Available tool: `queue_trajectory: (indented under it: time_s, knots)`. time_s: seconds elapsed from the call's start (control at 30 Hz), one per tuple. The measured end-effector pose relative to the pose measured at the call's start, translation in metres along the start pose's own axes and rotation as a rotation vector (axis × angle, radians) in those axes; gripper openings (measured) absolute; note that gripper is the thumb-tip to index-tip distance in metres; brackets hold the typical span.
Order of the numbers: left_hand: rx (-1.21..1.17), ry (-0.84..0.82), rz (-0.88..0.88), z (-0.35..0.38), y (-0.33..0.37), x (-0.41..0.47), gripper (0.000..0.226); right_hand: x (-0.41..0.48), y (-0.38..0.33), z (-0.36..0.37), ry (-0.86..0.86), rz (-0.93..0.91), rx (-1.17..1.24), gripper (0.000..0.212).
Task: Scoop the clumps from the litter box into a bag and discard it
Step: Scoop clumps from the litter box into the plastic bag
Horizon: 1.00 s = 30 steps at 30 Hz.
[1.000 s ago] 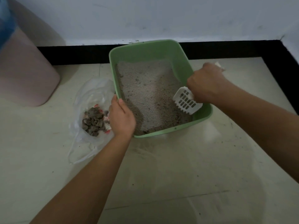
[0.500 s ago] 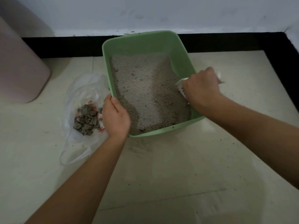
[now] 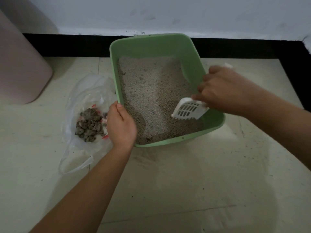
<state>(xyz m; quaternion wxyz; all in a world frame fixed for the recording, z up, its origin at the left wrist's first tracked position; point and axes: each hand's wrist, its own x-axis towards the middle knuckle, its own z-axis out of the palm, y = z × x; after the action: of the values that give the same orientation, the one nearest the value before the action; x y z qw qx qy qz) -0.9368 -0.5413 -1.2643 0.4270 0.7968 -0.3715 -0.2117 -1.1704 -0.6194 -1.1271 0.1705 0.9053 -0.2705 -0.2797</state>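
A green litter box (image 3: 151, 46) full of grey litter sits on the floor against the black skirting. My left hand (image 3: 120, 125) grips its near-left rim. My right hand (image 3: 223, 89) holds the handle of a white slotted scoop (image 3: 189, 111), whose blade rests tilted on the litter at the box's near-right side. One small clump (image 3: 149, 137) lies by the near wall. Left of the box, a clear plastic bag (image 3: 84, 98) lies open on the floor with a pile of dark clumps (image 3: 89, 126) in it.
A pink bin (image 3: 20, 68) stands at the far left against the wall. Scattered litter grains (image 3: 144, 158) lie on the pale tiled floor in front of the box. The black skirting turns a corner at the far right.
My right hand dipped the scoop behind itself at the box's right wall, then brought it back out onto the litter. My left hand has kept its hold on the rim.
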Motion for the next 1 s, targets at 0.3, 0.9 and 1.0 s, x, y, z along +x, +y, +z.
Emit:
queue_trajectory:
  time_s: [0.3,0.9,1.0]
  knots:
    - [-0.075,0.013,-0.068,0.002,-0.003,0.000,0.034,0.011,0.019,0.055,-0.011,-0.012,0.242,0.039]
    - [-0.340,-0.005,-0.135,0.008,-0.011,0.002,0.062,0.066,-0.079,0.101,-0.015,0.132,1.540,0.012]
    - [-0.383,-0.003,-0.205,0.010,-0.012,0.003,0.092,0.065,-0.079,0.100,-0.041,0.169,1.572,0.017]
